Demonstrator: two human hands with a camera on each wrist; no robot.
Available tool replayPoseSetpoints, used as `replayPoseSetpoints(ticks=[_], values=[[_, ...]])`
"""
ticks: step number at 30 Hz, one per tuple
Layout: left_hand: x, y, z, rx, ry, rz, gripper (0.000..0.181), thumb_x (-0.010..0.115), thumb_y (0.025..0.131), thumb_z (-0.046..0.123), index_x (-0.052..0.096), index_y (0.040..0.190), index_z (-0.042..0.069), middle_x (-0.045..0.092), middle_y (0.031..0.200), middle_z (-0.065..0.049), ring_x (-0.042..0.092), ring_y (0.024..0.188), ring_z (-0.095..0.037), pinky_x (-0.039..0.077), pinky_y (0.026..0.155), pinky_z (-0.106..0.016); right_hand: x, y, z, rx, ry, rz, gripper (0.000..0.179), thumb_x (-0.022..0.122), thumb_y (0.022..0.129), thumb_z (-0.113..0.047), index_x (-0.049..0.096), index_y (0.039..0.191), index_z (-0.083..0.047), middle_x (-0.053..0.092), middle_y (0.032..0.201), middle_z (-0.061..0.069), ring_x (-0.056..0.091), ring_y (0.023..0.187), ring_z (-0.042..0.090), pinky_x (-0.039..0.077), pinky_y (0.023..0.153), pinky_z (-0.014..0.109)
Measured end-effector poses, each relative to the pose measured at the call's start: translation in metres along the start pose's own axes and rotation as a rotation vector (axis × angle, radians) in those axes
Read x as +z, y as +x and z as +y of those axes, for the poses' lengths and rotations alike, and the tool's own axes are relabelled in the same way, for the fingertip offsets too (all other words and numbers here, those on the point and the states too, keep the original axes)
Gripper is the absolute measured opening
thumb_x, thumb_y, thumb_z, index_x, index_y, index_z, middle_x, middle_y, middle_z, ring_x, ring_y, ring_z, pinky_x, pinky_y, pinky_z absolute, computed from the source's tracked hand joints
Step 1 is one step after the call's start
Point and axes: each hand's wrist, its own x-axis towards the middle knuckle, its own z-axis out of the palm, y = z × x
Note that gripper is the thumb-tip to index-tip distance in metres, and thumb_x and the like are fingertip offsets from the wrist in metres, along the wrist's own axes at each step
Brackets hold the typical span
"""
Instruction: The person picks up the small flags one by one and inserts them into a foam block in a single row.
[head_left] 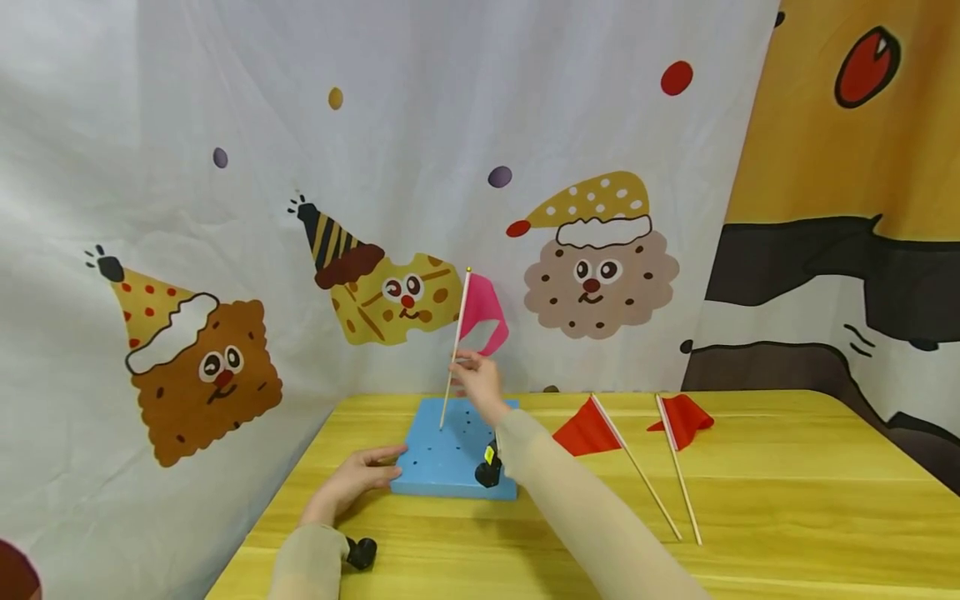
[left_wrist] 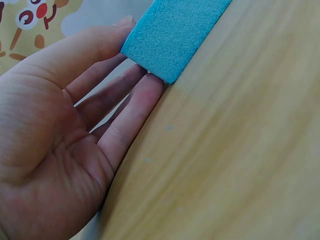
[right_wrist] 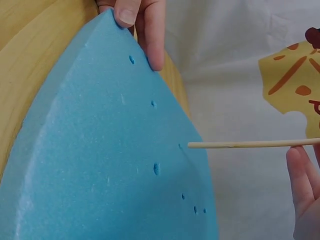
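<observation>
Fingers of the right hand pinch a pink flag's stick.
Left hand rests spread fingers against the blue foam block; 2 red flags lie right.

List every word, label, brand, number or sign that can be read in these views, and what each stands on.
No text can be read.
Yellow patch on the black right-wrist camera: too small to tell any print.
Pink flag, red flags, blue foam block, cartoon-print curtain: no lettering visible.
</observation>
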Motion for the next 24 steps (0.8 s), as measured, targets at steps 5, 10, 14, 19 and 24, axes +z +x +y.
replayPoseSetpoints(ticks=[5,10,14,19,24], values=[[0.000,0.000,0.000,0.003,0.005,0.008,0.055,0.067,0.094,0.022,0.049,0.143,0.006,0.037,0.150,-0.020,0.044,0.129,-0.039,0.047,0.098,-0.043,0.001,0.001,0.001,0.020,-0.014,0.002,0.024,0.068,0.093,-0.020,0.071,0.115,-0.011,0.070,0.100,0.011,0.070,0.081,0.026,0.059,0.065,0.034],[0.000,0.000,0.000,-0.002,-0.005,0.003,0.055,0.066,0.094,0.022,0.048,0.143,0.005,0.037,0.150,-0.020,0.042,0.130,-0.040,0.048,0.098,-0.043,0.004,0.000,0.002,0.013,-0.046,-0.017,0.024,0.067,0.093,-0.019,0.071,0.116,-0.012,0.069,0.100,0.010,0.069,0.079,0.024,0.059,0.064,0.034],[0.000,0.001,0.001,-0.010,-0.007,0.009,0.055,0.066,0.094,0.023,0.049,0.143,0.005,0.037,0.150,-0.020,0.043,0.130,-0.040,0.048,0.098,-0.044,0.006,-0.002,0.001,0.008,-0.073,-0.029,0.026,0.067,0.094,-0.018,0.070,0.117,-0.008,0.068,0.100,0.010,0.069,0.079,0.023,0.059,0.063,0.033],[0.001,0.002,0.001,-0.015,-0.004,0.018,0.054,0.067,0.094,0.023,0.050,0.143,0.006,0.037,0.150,-0.020,0.043,0.130,-0.040,0.048,0.098,-0.044,0.009,-0.004,0.001,-0.018,-0.114,-0.037,0.027,0.066,0.094,-0.016,0.070,0.118,-0.005,0.069,0.101,0.011,0.068,0.077,0.022,0.058,0.060,0.032],[0.000,0.002,0.001,-0.012,-0.002,0.020,0.055,0.067,0.094,0.023,0.050,0.142,0.005,0.037,0.150,-0.020,0.042,0.130,-0.040,0.048,0.098,-0.044,0.012,-0.004,0.002,-0.041,-0.134,-0.055,0.027,0.066,0.094,-0.016,0.070,0.117,-0.003,0.069,0.105,0.009,0.068,0.077,0.021,0.058,0.059,0.031]])
